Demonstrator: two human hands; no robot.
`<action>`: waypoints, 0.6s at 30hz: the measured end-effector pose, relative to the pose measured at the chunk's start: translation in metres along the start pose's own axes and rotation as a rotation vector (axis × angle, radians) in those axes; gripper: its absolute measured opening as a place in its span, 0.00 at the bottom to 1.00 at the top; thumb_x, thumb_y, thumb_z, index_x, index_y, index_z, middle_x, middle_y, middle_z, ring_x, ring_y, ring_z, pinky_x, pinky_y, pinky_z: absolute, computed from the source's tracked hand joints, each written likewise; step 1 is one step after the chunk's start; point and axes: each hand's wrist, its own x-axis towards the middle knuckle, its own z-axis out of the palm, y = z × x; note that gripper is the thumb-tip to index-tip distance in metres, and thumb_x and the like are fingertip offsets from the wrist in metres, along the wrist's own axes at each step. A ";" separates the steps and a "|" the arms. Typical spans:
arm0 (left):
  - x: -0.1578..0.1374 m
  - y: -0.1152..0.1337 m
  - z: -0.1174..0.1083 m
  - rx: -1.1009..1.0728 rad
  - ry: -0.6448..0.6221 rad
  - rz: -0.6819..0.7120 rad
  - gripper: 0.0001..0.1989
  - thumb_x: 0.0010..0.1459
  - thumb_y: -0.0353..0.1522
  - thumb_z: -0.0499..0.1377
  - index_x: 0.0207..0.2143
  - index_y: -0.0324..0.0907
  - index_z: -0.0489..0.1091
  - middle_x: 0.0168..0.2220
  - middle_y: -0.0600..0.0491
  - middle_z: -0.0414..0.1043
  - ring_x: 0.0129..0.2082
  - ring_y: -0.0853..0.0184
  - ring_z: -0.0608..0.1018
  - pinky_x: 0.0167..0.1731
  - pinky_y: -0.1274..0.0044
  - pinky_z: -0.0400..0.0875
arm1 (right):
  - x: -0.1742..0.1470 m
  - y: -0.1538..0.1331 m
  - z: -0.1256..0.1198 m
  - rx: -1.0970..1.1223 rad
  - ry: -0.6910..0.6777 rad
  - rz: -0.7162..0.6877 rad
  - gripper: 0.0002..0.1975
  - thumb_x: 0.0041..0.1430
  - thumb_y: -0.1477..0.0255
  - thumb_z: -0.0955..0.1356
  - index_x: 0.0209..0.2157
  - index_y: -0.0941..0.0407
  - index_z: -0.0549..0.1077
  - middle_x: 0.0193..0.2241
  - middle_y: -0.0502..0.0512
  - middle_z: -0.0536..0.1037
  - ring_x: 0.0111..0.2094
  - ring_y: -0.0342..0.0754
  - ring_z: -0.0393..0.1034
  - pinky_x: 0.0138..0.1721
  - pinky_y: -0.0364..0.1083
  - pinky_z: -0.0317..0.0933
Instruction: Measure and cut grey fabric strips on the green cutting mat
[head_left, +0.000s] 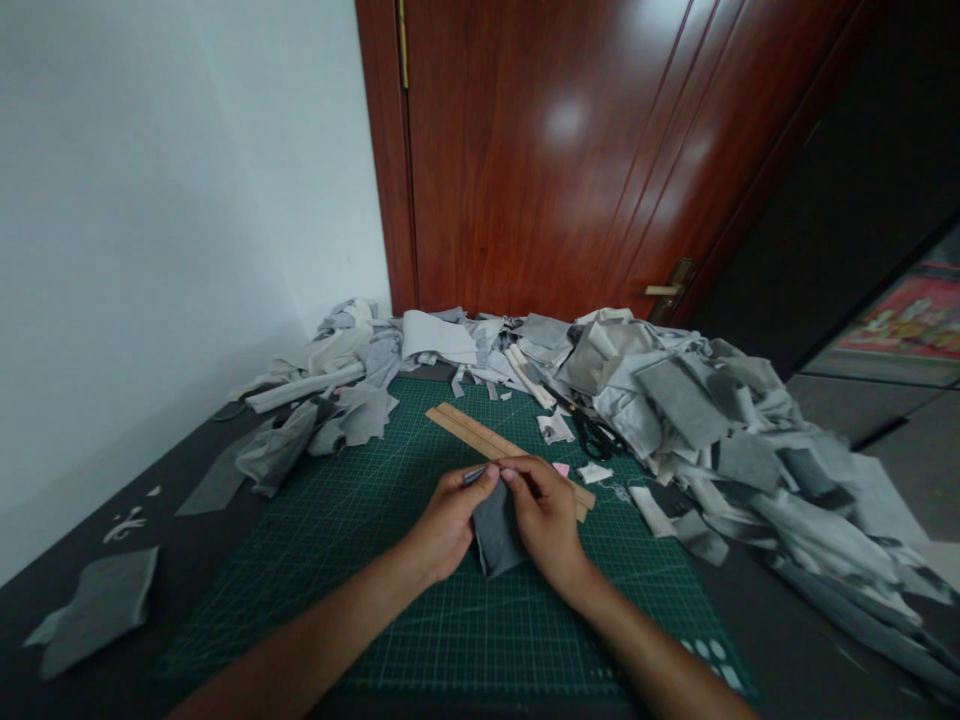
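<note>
Item in hand: a dark grey cloth piece (496, 540), held above the near middle of the green cutting mat (337, 570). Its lower corner hangs free between the wrists. The left hand (448, 520) and the right hand (547, 515) meet at its upper edge, each pinching the cloth between thumb and fingers. A small dark strip shows at the left thumb; whether it is cloth or a tool cannot be told.

Progress, as judged: the piece appears already cut to a small, straight-sided shape. Work at the upper edge appears unfinished, since both hands are engaged there. Any stitching or fastening is too small to confirm.

Surroundings: a wooden ruler (472, 433) lies slantwise on the mat, just beyond the hands. Near its right side are white scraps (595, 473) and black-handled scissors (598, 438), lying beside a large heap of grey and white cloth (682, 400). A smaller heap (360, 412) lies left. A separate grey piece (101, 610) rests on the dark table (187, 550).
</note>
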 end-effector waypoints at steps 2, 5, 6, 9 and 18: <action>0.000 -0.001 0.000 -0.033 0.019 -0.018 0.20 0.49 0.44 0.75 0.36 0.37 0.82 0.35 0.45 0.82 0.34 0.63 0.81 0.36 0.76 0.71 | -0.001 0.002 0.001 0.004 0.001 0.041 0.08 0.65 0.71 0.68 0.40 0.51 0.81 0.38 0.55 0.84 0.41 0.54 0.78 0.46 0.52 0.70; 0.002 0.005 -0.001 -0.042 -0.001 -0.018 0.21 0.50 0.43 0.74 0.39 0.36 0.82 0.37 0.44 0.83 0.37 0.61 0.82 0.38 0.76 0.72 | -0.002 0.004 0.003 0.081 0.049 0.125 0.15 0.64 0.68 0.70 0.52 0.51 0.74 0.44 0.57 0.81 0.42 0.53 0.78 0.46 0.53 0.72; 0.003 0.008 -0.002 -0.046 -0.004 -0.010 0.21 0.50 0.44 0.74 0.39 0.36 0.82 0.38 0.43 0.83 0.37 0.60 0.82 0.39 0.75 0.73 | -0.002 0.005 0.004 0.117 0.066 0.147 0.21 0.62 0.68 0.71 0.56 0.50 0.70 0.46 0.57 0.79 0.42 0.53 0.77 0.45 0.53 0.72; 0.007 0.018 -0.006 -0.066 0.034 0.025 0.23 0.50 0.45 0.74 0.39 0.35 0.81 0.38 0.43 0.83 0.37 0.59 0.83 0.39 0.74 0.74 | -0.002 0.007 0.007 0.198 0.032 0.213 0.32 0.56 0.67 0.76 0.59 0.49 0.63 0.49 0.57 0.75 0.43 0.52 0.76 0.44 0.52 0.74; 0.016 0.022 -0.019 -0.124 0.094 -0.029 0.21 0.52 0.44 0.73 0.39 0.36 0.78 0.38 0.43 0.82 0.35 0.59 0.83 0.35 0.74 0.76 | 0.003 0.022 0.006 0.258 -0.105 0.338 0.25 0.48 0.66 0.78 0.47 0.51 0.70 0.44 0.55 0.77 0.42 0.53 0.75 0.43 0.53 0.73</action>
